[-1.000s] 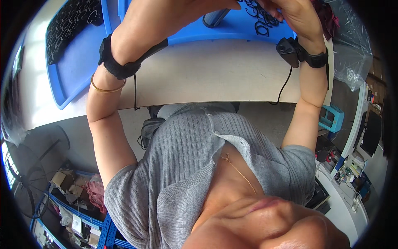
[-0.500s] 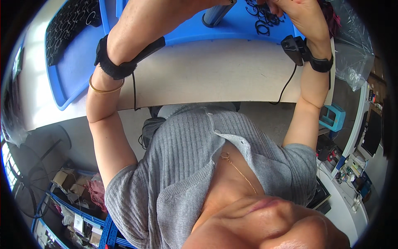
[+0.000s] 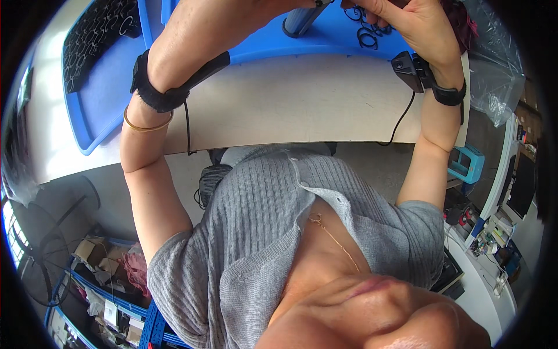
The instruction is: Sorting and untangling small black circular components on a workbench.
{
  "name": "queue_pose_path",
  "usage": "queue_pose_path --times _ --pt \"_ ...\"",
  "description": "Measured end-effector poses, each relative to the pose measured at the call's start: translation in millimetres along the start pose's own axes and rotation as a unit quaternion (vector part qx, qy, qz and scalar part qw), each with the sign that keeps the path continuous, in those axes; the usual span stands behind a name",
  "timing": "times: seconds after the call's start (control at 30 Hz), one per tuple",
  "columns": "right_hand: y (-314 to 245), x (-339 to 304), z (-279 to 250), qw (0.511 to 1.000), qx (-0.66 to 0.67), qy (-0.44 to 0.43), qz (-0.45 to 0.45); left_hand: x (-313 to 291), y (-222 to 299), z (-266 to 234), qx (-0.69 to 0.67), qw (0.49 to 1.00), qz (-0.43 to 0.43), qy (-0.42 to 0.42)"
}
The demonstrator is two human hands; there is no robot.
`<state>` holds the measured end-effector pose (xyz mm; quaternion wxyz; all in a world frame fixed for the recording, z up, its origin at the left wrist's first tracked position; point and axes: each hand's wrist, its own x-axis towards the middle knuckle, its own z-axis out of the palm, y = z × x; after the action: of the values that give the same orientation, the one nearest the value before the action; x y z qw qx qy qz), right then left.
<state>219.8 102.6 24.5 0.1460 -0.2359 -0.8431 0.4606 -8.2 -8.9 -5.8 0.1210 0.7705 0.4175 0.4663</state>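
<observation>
My left hand [image 3: 256, 13] reaches to the top edge of the view, beside a dark grey cylinder [image 3: 300, 22] standing in a blue tray [image 3: 267, 51]. Its fingertips are mostly cut off by the edge, so their grip is not visible. My right hand [image 3: 404, 20] is over the tray's right part, its fingers bent inward and closed. Loose black rings [image 3: 367, 39] lie right below and beside those fingers. Whatever sits between the right fingertips is too hidden to make out.
Left of my left arm, a second blue tray [image 3: 96, 119] holds dark ring-shaped pieces [image 3: 102, 43]. Black straps with devices and cables circle both wrists. The pale table's front edge [image 3: 279, 142] runs before me. Clear plastic sheeting [image 3: 494, 75] hangs at the right.
My right hand has shifted slightly left and down, covering some of the black rings. My left hand has moved only a little, and the cylinder stands in the same place.
</observation>
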Motion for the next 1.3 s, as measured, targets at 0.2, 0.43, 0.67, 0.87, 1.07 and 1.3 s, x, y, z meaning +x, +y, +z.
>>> queue_pose_path --times 0.2,0.43,0.67,0.87,1.07,1.3 --pt "-13.2 -0.6 1.1 0.998 0.022 0.021 0.060 2.0 3.6 1.3 0.054 0.998 0.000 -0.018" --pt "-1.1 -2.6 -12.2 0.998 -0.024 0.065 -0.007 3.3 2.1 -0.8 0.026 0.999 0.020 0.010" --pt "17.2 9.3 -30.1 0.968 -0.244 -0.046 0.024 2.0 12.2 -8.7 0.044 0.999 0.013 0.019" --pt "33.2 6.0 -22.2 0.917 -0.354 -0.182 0.035 1.1 6.9 -5.8 0.045 0.998 0.031 0.027" --pt "41.9 3.0 -14.6 0.876 -0.428 -0.214 -0.063 -0.9 7.2 -4.6 0.020 0.999 0.034 0.033" --pt "46.2 6.3 -12.6 0.858 -0.456 -0.221 -0.088 0.6 12.2 -8.8 0.046 0.998 0.028 0.018"
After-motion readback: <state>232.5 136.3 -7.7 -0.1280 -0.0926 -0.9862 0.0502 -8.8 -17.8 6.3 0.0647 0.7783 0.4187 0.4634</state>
